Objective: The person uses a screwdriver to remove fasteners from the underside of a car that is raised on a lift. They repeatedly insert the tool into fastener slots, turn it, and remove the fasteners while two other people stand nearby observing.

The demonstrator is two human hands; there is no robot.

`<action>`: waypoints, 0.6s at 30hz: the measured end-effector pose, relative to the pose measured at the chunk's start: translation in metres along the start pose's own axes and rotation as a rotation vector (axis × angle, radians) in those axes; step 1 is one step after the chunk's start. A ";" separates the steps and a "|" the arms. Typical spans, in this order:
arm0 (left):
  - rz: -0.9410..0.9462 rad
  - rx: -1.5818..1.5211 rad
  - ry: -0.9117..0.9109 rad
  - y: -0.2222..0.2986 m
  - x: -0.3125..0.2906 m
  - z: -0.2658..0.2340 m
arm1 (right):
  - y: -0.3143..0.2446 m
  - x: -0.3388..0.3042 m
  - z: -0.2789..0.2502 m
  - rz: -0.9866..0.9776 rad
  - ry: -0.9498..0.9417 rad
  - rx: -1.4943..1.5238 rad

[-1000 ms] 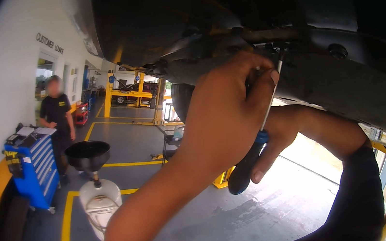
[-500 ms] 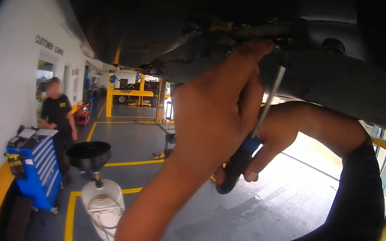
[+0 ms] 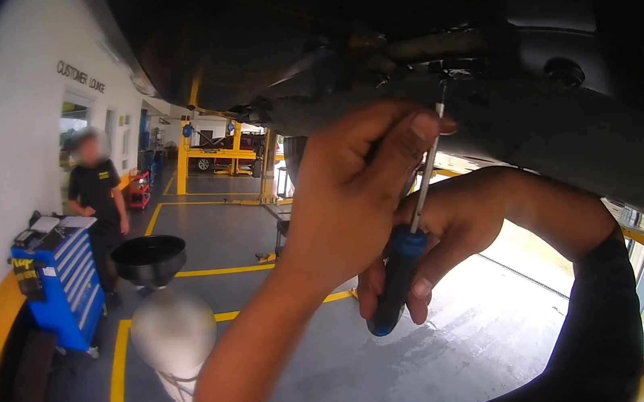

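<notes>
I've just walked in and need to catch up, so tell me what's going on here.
A screwdriver points up at a dark underside overhead. The person's right hand grips its handle, while the left hand holds the metal shaft higher up. Whether it touches anything up there is too dark to tell. Off to the left, another person stands by a blue tool cabinet, and a black funnel sits above a white container.

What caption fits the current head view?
Left hand pinches a screwdriver shaft, right hand grips its handle, below a dark vehicle underside; a blue tool cabinet stands at left.
</notes>
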State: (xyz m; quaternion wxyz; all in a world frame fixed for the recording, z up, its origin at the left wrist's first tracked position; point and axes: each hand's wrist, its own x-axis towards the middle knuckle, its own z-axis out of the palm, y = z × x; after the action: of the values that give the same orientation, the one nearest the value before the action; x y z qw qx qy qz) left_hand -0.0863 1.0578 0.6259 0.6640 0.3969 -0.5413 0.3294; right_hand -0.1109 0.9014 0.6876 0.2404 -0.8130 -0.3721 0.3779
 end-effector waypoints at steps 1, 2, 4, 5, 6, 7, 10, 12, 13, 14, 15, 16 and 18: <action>-0.044 -0.026 -0.021 0.005 0.001 0.000 | 0.000 0.000 -0.001 -0.024 -0.005 -0.016; -0.067 -0.034 -0.019 0.007 0.002 0.004 | 0.001 0.000 -0.002 -0.048 -0.010 -0.032; -0.099 -0.031 -0.032 0.011 0.005 0.003 | 0.000 0.002 -0.002 -0.082 -0.011 -0.039; -0.111 -0.023 -0.046 0.013 0.006 0.000 | -0.001 0.002 -0.002 -0.091 -0.008 -0.027; -0.117 -0.013 -0.056 0.014 0.007 0.001 | -0.001 0.002 -0.002 -0.101 -0.003 -0.015; -0.124 -0.005 -0.066 0.016 0.008 0.000 | 0.000 0.001 -0.001 -0.108 0.007 -0.011; -0.114 0.017 -0.067 0.019 0.011 0.001 | 0.000 -0.001 0.000 -0.116 0.028 -0.005; -0.094 0.035 -0.061 0.020 0.013 0.006 | 0.000 -0.001 -0.001 -0.116 0.032 -0.005; -0.071 0.052 -0.054 0.019 0.014 0.007 | 0.000 0.000 -0.002 -0.116 0.030 -0.003; -0.047 0.069 -0.048 0.019 0.014 0.007 | -0.002 0.000 -0.001 -0.112 0.029 0.005; -0.025 0.080 -0.043 0.018 0.014 0.008 | -0.004 -0.001 -0.001 -0.105 0.033 0.016; -0.003 0.089 -0.046 0.017 0.015 0.007 | -0.005 -0.001 -0.001 -0.100 0.031 0.006; 0.042 0.109 -0.050 0.011 0.017 0.007 | -0.007 -0.002 0.000 -0.093 0.026 -0.015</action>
State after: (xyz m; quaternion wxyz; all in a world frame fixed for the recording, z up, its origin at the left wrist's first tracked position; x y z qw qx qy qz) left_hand -0.0955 1.0573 0.6450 0.6205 0.4294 -0.5472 0.3622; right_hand -0.1145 0.9044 0.6934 0.2563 -0.8016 -0.4091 0.3527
